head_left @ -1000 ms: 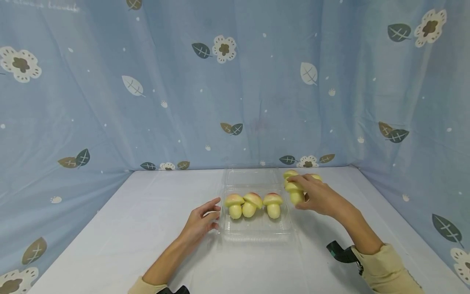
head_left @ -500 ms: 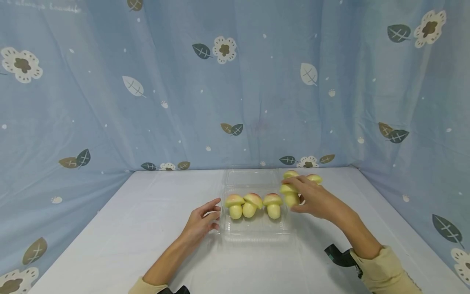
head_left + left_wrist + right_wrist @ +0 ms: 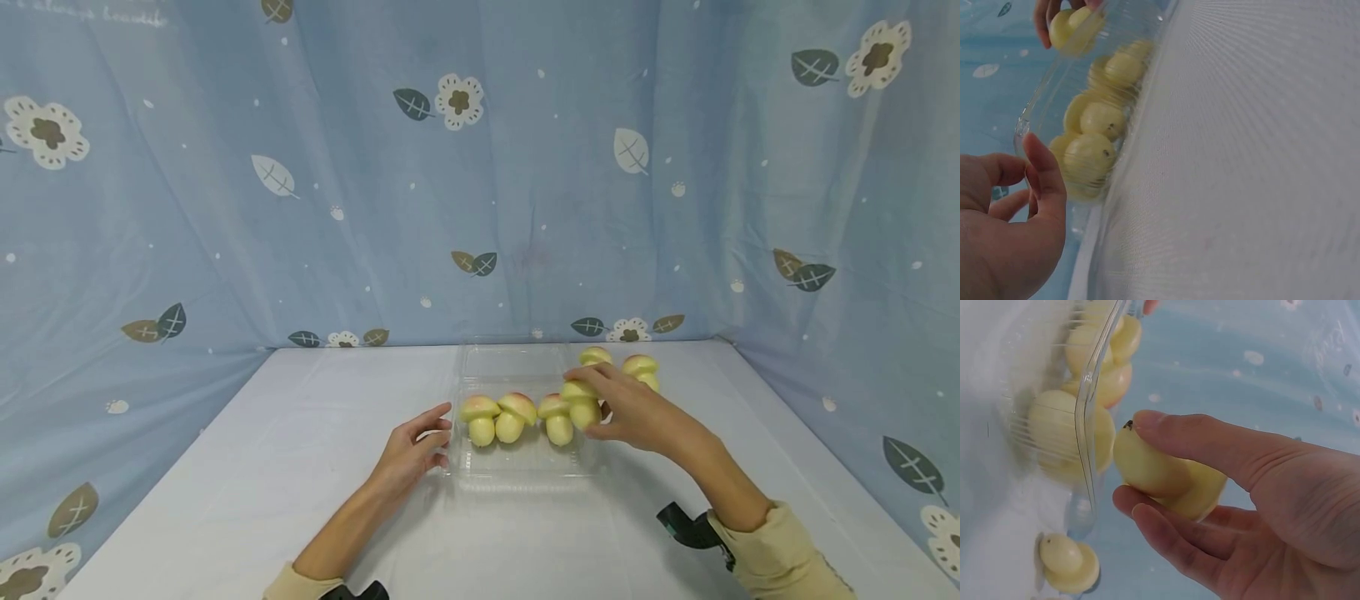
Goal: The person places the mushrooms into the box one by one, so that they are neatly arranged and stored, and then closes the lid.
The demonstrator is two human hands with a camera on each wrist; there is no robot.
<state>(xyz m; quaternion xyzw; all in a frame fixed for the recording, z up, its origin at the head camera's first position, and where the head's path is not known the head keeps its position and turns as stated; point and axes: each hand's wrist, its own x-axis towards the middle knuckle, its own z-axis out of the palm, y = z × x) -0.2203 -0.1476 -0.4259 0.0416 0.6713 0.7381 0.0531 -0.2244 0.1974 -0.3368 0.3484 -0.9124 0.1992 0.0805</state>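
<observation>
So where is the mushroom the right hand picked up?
In the head view, the right hand holds the mushroom at the clear tray's right edge, beside the three mushrooms inside.

Three mushrooms point(image 3: 510, 417) stand in a row in the clear tray point(image 3: 525, 467) mid-table point(image 3: 225, 500), left hand point(image 3: 411, 454) at its left edge, right hand point(image 3: 637, 412) holding a fourth mushroom point(image 3: 581, 402) over its right edge, two more mushrooms point(image 3: 618, 367) behind-right.

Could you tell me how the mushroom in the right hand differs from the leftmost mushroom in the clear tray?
The held mushroom is pinched by the right hand at the tray's right edge; the leftmost mushroom stands free and upright inside the clear tray. The leftmost mushroom's cap shows a pinkish blush; the held one's cap looks plain yellow-green. Both share the same mushroom shape and pale yellow stem.
</observation>
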